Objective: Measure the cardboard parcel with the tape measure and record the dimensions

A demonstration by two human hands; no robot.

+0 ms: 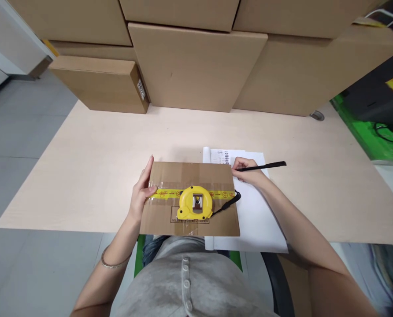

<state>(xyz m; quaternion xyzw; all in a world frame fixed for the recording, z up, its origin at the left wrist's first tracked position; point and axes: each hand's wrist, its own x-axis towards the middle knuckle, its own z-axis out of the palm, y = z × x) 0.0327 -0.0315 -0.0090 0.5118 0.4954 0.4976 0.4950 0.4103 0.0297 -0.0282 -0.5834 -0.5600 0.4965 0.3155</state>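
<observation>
Past grey shirt (157, 281), I see flat brown cardboard box (209, 174) between left hand (140, 194) clasping it and right hand (250, 175) pinching black pen (273, 165).

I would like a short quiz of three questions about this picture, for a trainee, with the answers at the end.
1. True or false: the yellow rounded tape measure lies on top of the brown rectangular cardboard box that the left hand grips.
2. Which hand holds the slim black pen?
3. What does the box partly hide in this view?
a) the white paper sheets
b) the silver bracelet
c) the stacked cartons

Key: 1. True. 2. The right hand. 3. a
</observation>
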